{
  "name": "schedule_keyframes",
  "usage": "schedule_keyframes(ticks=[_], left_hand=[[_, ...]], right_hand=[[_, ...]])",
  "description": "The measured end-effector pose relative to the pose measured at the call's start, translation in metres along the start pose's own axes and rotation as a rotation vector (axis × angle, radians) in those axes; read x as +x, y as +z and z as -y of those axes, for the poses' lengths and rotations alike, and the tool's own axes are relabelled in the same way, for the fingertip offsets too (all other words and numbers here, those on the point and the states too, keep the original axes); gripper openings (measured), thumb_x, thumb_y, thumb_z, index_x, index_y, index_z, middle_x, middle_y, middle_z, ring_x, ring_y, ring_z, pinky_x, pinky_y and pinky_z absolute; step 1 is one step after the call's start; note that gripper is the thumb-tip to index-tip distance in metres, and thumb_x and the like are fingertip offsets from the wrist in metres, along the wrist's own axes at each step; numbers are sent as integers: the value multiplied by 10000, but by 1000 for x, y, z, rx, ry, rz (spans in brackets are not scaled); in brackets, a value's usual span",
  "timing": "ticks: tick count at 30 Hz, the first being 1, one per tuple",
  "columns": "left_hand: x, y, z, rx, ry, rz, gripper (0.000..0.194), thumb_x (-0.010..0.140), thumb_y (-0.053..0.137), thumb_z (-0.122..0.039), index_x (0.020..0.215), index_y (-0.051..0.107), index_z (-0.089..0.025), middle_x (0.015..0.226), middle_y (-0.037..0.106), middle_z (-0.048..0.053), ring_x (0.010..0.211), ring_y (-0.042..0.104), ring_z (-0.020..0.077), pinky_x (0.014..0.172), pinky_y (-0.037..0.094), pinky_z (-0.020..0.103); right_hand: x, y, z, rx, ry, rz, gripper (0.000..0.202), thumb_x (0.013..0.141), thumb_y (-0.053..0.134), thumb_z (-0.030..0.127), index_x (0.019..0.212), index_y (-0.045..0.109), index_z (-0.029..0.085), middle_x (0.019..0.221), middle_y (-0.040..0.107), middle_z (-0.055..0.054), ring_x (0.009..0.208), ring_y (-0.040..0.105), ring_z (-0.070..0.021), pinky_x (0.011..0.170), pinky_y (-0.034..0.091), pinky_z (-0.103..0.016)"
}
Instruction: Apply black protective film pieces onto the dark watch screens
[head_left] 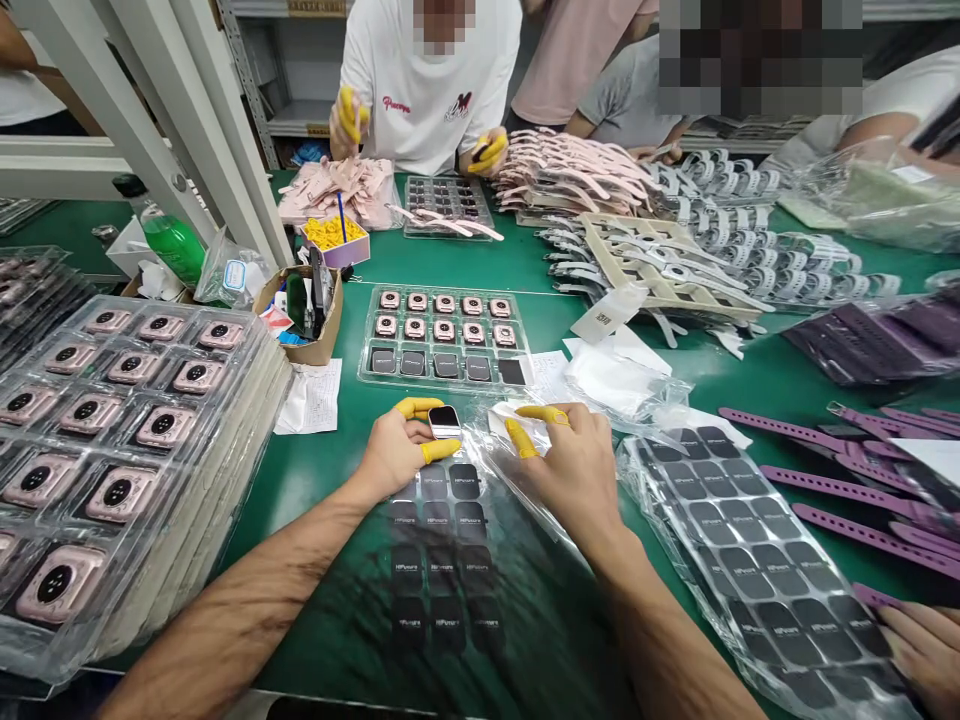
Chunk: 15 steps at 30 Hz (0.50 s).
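A small square smartwatch body [444,424] with a dark screen is pinched between the thumb and fingers of my left hand [401,445]. To its right my right hand [574,455] hovers over crumpled clear plastic, fingers apart, and I see nothing gripped between them. Yellow finger cots cover fingertips on both hands. Below my hands lies a sheet of dark square screen stickers [442,568] with white lettering. Just beyond them a clear tray [367,325] carries pink watch bodies in its back two rows and dark squares in the front row.
Stacked trays of pink watches [161,425] rise at left. A cardboard box [322,340] and a green bottle [169,240] stand behind. More sticker sheets [750,540] and purple straps [862,485] lie right. A co-worker [431,110] sits opposite; another person's hand [926,650] shows lower right.
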<state>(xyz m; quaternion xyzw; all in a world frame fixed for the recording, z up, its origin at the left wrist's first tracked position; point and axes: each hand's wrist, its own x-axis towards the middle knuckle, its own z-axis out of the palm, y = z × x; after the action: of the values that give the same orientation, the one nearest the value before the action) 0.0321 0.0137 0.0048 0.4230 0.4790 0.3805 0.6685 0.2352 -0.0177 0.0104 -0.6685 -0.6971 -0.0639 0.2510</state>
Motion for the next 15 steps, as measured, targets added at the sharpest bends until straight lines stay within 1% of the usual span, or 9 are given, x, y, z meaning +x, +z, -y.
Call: schedule_keyframes(ticks=[1, 2, 4, 5, 7, 10, 12, 14, 15], left_hand=[[1, 0, 0, -19, 16, -18, 604, 585, 869, -148, 1117, 583, -135, 786, 688, 17, 653, 629, 99, 639, 495, 206], [2, 0, 0, -43, 39, -36, 602, 570, 876, -148, 1099, 589, -135, 840, 688, 25, 661, 619, 91, 645, 494, 206], [4, -2, 0, -97, 81, -62, 595, 546, 884, -145, 1067, 598, -132, 966, 678, 46, 687, 603, 78, 670, 497, 212], [5, -3, 1, -121, 95, -69, 594, 541, 883, -139, 1062, 599, -130, 1007, 669, 52, 702, 599, 74, 691, 499, 216], [6, -5, 1, -148, 95, -62, 596, 547, 878, -126, 1072, 596, -125, 992, 666, 53, 721, 596, 77, 719, 498, 223], [9, -9, 1, -149, 62, -23, 606, 546, 887, -133, 1081, 601, -122, 919, 672, 50, 720, 593, 89, 710, 494, 227], [10, -7, 2, -136, 49, -3, 615, 508, 909, -141, 1053, 622, -127, 895, 680, 57, 712, 598, 100, 707, 502, 240], [8, -1, 3, -112, 33, 27, 576, 474, 917, -122, 986, 652, -136, 866, 686, 63, 708, 616, 115, 717, 515, 261], [6, 2, 4, -86, 14, 60, 520, 487, 908, -112, 946, 666, -145, 842, 687, 64, 709, 629, 124, 716, 519, 270]], right_hand=[[-4, -4, 3, 54, -30, 28, 223, 915, 542, 310, 1056, 663, 186, 989, 639, -125, 895, 541, -283, 774, 479, -441], [-8, -6, 8, 123, -87, 89, 235, 914, 551, 322, 1092, 648, 203, 995, 658, -111, 918, 557, -284, 798, 493, -449], [-16, -4, 17, 242, -218, 255, 272, 892, 601, 331, 1149, 627, 245, 1035, 696, -82, 992, 580, -296, 858, 514, -480], [-19, -1, 19, 281, -254, 324, 301, 877, 629, 332, 1170, 621, 264, 1061, 708, -70, 1040, 583, -305, 889, 520, -497], [-23, 7, 17, 352, -265, 394, 328, 860, 659, 339, 1181, 625, 281, 1103, 717, -57, 1119, 584, -304, 935, 532, -502], [-23, 14, 0, 444, -225, 411, 297, 849, 670, 387, 1129, 661, 285, 1115, 717, -58, 1161, 597, -281, 949, 559, -467], [-25, 14, -13, 470, -201, 389, 305, 829, 678, 441, 1102, 680, 305, 1096, 714, -68, 1130, 621, -287, 921, 582, -471], [-27, 15, -19, 499, -204, 333, 317, 807, 672, 511, 1084, 688, 358, 1064, 707, -69, 1057, 653, -295, 872, 606, -486], [-28, 21, -18, 521, -229, 298, 305, 796, 659, 556, 1060, 691, 405, 1041, 703, -61, 1013, 667, -297, 834, 618, -493]])
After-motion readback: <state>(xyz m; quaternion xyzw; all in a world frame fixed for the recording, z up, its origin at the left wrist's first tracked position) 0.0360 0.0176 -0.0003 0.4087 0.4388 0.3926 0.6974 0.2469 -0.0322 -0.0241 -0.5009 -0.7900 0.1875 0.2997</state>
